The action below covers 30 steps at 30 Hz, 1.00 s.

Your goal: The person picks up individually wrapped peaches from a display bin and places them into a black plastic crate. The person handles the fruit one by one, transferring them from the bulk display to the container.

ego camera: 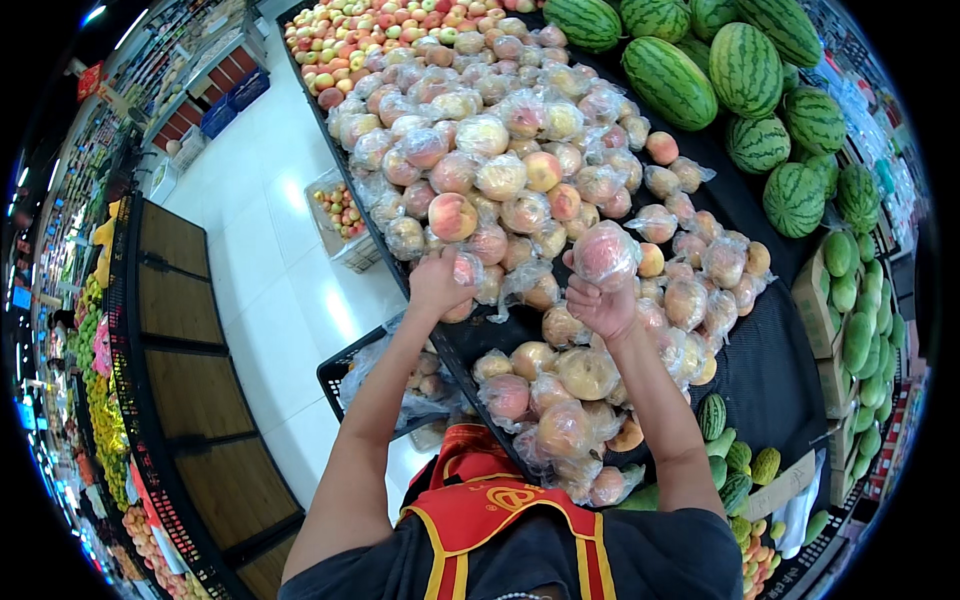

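Note:
My right hand (601, 301) holds a plastic-wrapped peach (604, 255) upright above the display, with its fingers curled under the fruit. To its left, my left hand (441, 281) lies at the edge of the pile with its fingers around a wrapped peach (466, 268); how firmly it grips cannot be seen. Many peaches in clear film (481, 135) are heaped in front of me on a black display stand. A few are unwrapped, such as a red-yellow peach (452, 217) just beyond my left hand. More wrapped peaches (564, 428) lie close to my body, between my forearms.
Small apples (375, 34) fill the far left of the stand, watermelons (667, 82) the far right. Green melons in cardboard boxes (816, 307) line the right side. On the floor at left are a crate of small fruit (356, 251) and a black basket (330, 371) with plastic bags.

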Each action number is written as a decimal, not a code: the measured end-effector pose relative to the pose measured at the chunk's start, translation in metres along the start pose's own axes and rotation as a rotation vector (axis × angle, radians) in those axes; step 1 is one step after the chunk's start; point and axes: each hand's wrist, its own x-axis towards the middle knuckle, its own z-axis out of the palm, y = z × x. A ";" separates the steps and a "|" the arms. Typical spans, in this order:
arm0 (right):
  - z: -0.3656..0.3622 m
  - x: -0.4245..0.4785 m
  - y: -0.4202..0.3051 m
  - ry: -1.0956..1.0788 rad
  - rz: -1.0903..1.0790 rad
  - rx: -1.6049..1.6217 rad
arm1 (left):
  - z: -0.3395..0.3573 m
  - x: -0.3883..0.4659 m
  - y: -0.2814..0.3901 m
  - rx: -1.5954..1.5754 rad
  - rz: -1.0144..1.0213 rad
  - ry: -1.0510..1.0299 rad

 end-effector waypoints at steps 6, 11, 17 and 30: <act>0.032 -0.037 0.002 0.151 -0.165 0.026 | 0.001 0.000 -0.001 -0.112 0.046 0.089; 0.023 -0.077 -0.001 0.236 -0.318 -0.379 | 0.000 0.002 0.002 -0.160 0.120 0.153; 0.055 -0.100 0.004 0.228 -0.594 -1.263 | -0.004 0.001 0.005 -0.197 0.177 0.184; 0.068 -0.125 0.010 0.265 -0.870 -1.869 | -0.008 0.000 0.009 -0.202 0.210 0.183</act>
